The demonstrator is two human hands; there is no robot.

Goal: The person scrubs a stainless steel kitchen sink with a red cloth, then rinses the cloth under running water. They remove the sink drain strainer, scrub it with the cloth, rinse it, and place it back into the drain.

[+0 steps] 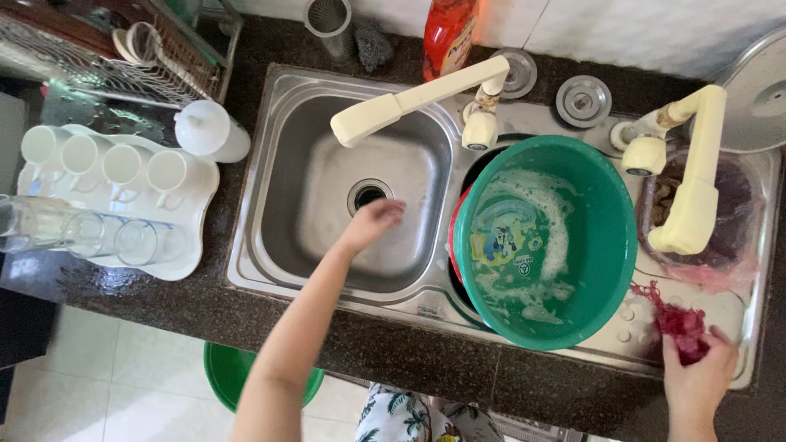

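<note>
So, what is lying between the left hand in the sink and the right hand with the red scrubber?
In the head view, the green basin of soapy water sits between the left hand and the right hand on the red scrubber.

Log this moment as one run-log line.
left hand: open over sink drain | right hand: holding red mesh scrubber | green basin: soapy

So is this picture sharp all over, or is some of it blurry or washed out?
Head view: mostly sharp and evenly daylit; the left hand over the sink is smeared by motion blur; the red bottle at the top edge has overexposed glare; the glasses at the left look stretched and soft; the right hand holding the red scrubber is sharper.
</note>
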